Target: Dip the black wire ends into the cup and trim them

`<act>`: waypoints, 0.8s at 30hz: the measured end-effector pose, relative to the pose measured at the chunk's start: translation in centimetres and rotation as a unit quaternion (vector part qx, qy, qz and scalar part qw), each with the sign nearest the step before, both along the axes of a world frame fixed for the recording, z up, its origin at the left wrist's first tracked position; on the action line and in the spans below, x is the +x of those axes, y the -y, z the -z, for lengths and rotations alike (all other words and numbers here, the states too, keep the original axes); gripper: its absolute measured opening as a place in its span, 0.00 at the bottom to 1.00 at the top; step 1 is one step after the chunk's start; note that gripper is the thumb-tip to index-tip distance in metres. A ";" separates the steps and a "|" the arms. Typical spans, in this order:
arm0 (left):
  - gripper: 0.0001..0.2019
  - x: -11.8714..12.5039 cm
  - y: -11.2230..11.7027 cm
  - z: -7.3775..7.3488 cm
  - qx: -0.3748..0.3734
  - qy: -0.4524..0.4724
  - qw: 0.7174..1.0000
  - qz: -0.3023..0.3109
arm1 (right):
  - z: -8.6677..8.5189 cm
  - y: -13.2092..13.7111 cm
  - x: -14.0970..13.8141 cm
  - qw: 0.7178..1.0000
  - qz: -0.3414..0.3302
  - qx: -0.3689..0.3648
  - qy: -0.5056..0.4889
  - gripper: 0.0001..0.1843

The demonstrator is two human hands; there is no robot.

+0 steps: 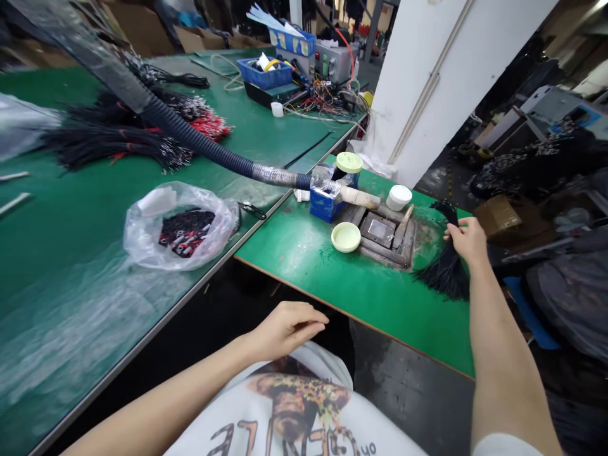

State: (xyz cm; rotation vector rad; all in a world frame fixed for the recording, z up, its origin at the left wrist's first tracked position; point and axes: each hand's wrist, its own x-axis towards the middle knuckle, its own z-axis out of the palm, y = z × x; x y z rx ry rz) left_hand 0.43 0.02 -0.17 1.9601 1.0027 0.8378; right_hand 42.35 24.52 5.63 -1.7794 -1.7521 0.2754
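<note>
The strands (446,273) are black, the worktop (294,250) green.

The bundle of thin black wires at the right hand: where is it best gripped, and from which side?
Probably at the narrow neck of the bundle of thin black wires, where the right hand pinches it, coming from the right: it lies near that edge of the green tabletop. The strands gather at the neck; the near end fans out, so strands might slip.

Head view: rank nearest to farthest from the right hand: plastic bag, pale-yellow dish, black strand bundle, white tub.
1. Black strand bundle: pinched in the right hand.
2. White tub: left of that hand.
3. Pale-yellow dish: farther left.
4. Plastic bag: far left.
</note>
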 end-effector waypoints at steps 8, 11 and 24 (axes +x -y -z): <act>0.25 5.5 -3.7 -3.8 -0.239 0.324 0.909 0.109 | -7.3 16.0 -10.8 0.997 -0.074 0.036 -0.001 0.25; 0.30 7.6 -4.7 -5.0 -0.340 0.480 0.801 0.113 | -7.0 19.2 -16.7 0.981 -0.178 0.047 0.057 0.19; 0.13 2.3 -7.8 -3.4 -0.460 0.583 0.658 0.127 | -1.8 15.9 -22.5 0.846 -0.403 0.277 0.211 0.14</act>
